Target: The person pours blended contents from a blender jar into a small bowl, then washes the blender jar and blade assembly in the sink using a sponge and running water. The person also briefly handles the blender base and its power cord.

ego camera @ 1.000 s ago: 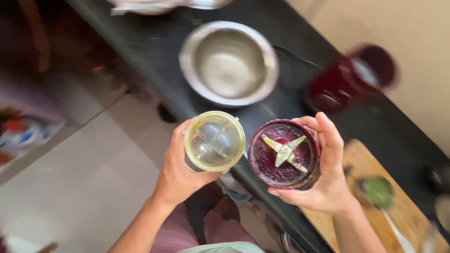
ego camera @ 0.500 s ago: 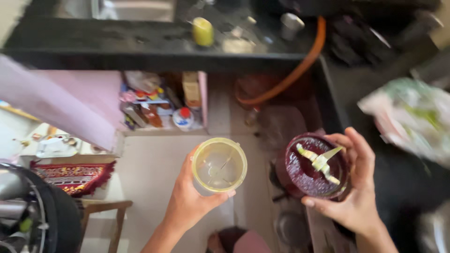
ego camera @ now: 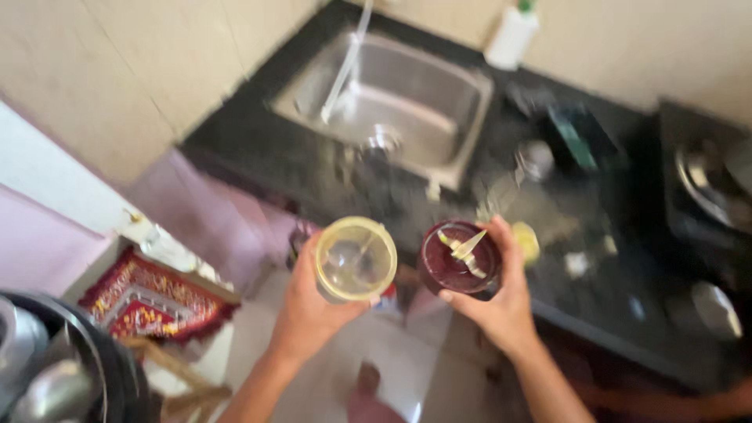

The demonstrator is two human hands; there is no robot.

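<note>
Black counter (ego camera: 595,282) and steel sink (ego camera: 462,102) ahead, and just short of that sink the left hand (ego camera: 309,313) clasps a light, clear blender jar (ego camera: 355,260) while the right hand (ego camera: 493,305) cups the juice-slick blade base (ego camera: 460,257) by its rim, wisely clear of the sharp blades.

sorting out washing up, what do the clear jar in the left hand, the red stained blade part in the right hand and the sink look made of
Round clear jar: likely transparent yellowish plastic, since its base shows through. Round blade base: looks like dark plastic smeared red, with pale, probably metal, blades. Rectangular sink: grey brushed metal, probably stainless steel, with a dull sheen. Blur leaves all this uncertain.
</note>
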